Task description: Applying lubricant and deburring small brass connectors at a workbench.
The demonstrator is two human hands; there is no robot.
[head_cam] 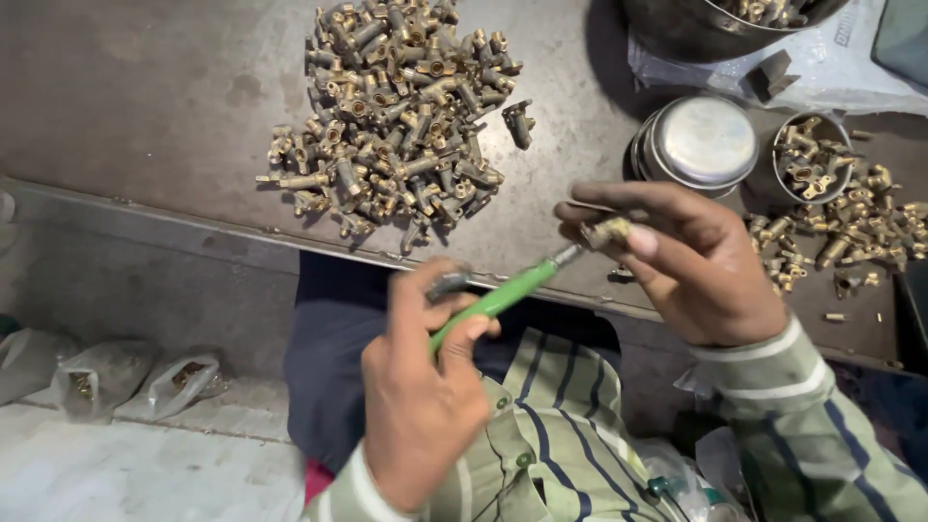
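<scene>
Pinching fingers: left hand (420, 387) around smooth green screwdriver (503, 292), right hand (681, 256) around knobbly brass fitting (609, 232).

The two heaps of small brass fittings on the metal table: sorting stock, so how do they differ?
The large heap of brass fittings is dense and piled, left of centre; the smaller heap of brass fittings lies looser, at the right beside a small steel bowl. Both hold similar brass pieces.
</scene>
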